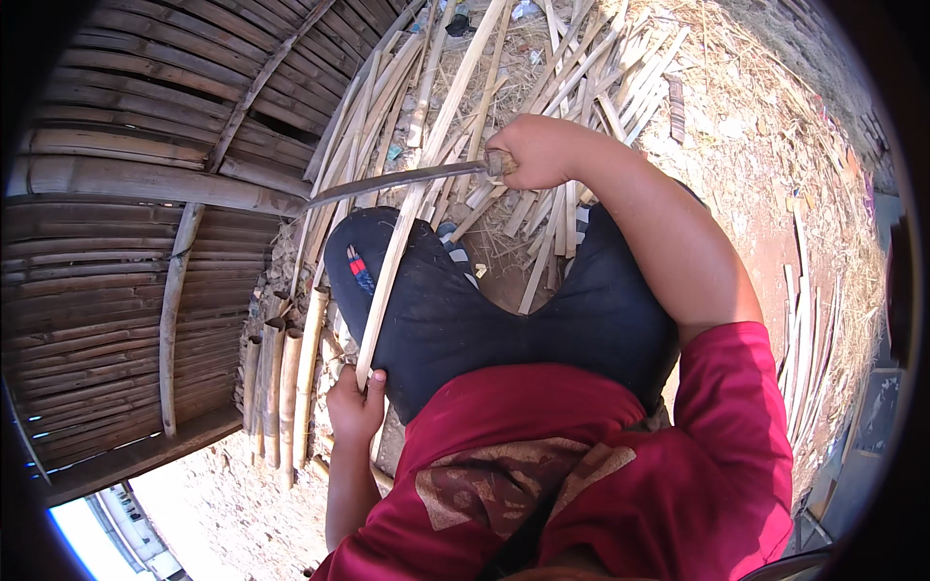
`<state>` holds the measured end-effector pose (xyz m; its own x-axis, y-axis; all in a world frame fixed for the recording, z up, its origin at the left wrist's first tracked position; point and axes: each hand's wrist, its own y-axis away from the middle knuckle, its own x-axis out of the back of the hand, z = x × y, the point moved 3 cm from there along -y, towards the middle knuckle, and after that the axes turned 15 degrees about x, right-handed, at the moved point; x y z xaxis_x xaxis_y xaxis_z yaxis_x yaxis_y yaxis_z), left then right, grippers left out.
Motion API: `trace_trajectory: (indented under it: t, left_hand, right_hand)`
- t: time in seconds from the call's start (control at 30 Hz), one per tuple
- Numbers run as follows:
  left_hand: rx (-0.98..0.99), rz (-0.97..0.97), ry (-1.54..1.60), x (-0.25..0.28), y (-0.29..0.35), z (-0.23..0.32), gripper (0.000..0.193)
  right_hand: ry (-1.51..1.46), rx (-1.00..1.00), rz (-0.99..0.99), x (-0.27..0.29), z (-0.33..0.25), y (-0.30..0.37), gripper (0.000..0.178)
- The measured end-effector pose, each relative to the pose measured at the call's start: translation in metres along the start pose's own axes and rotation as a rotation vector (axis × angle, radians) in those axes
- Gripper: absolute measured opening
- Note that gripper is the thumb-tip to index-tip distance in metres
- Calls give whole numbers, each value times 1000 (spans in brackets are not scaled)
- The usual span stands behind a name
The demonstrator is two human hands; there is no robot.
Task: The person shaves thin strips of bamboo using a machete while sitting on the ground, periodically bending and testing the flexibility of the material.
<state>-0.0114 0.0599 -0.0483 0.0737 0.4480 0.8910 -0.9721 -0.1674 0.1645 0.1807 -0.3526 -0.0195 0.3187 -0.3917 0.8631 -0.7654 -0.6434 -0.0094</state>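
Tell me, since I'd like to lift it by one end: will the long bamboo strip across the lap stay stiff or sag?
The strip is long, thin and flat, so it would probably flex and droop at the far end. It looks light: the left hand steadies its near end with fingertips alone. Its split edges look rough, so it likely won't slip, but could splinter.
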Motion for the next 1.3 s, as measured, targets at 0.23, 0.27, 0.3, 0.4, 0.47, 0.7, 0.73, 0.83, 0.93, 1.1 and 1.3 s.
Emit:
trace_trajectory:
  t: [0.23,0.27,0.3,0.4,0.47,0.7,0.73,0.83,0.93,1.1,1.3]
  left_hand:
    - [-13,51,-45,-3,-2,0,45]
    - [8,45,-59,-5,-1,-2,45]
    - [4,56,-44,-5,-1,-4,46]
    - [-22,69,0,-11,-1,-7,46]
    - [-29,88,15,-11,2,-5,46]
    - [-33,96,-14,-10,-6,-6,45]
    - [-16,77,-32,-11,-6,-8,45]
    - [-27,77,-32,-11,-3,-6,44]
    - [-18,71,-6,-12,-1,-3,43]
    - [-61,76,34,-18,-5,-12,41]
    - [-85,92,16,-21,-6,-13,39]
  right_hand:
    - [-154,-298,5,26,57,24,41]
    - [-116,-273,24,27,48,22,43]
    - [-78,-249,43,28,40,21,45]
    - [-39,-67,72,10,14,10,32]
    - [87,42,68,1,-8,4,32]
    - [-293,-403,234,38,76,32,43]
    - [-211,-371,285,35,75,34,44]
    - [-8,-213,326,23,65,25,45]
    - [26,-85,29,14,16,17,43]
    - [-23,8,107,31,11,31,33]
    - [-30,-348,334,63,57,49,46]
